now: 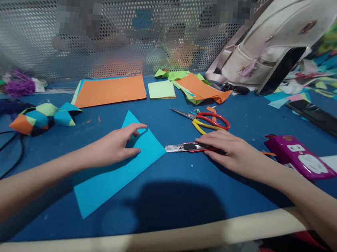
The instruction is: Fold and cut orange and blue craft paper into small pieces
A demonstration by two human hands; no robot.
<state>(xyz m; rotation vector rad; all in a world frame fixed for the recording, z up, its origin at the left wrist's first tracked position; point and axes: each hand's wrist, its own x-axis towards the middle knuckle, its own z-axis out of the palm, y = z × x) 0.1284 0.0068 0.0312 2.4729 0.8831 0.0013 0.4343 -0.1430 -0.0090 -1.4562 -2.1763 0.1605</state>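
A folded sheet of blue paper (pixel 141 159) lies aslant on the blue table. My left hand (pixel 115 146) rests on its upper part, fingers apart, thumb and forefinger on the sheet. A utility knife (pixel 190 146) with a red and black body lies flat, its blade tip at the paper's right corner. Closed over the knife's rear end is my right hand (pixel 229 150). Just beyond that hand sits a pair of scissors (pixel 211 120) with red and yellow handles.
Behind lie orange sheets (pixel 112 92), a light green paper square (pixel 162 89) and crumpled paper scraps (pixel 200 90). Folded paper shapes (pixel 39 118) stand at left. On the right are a purple case (pixel 300 156), a black phone (pixel 322 120) and a pale backpack (pixel 260 51) against a perforated metal panel (pixel 109 55).
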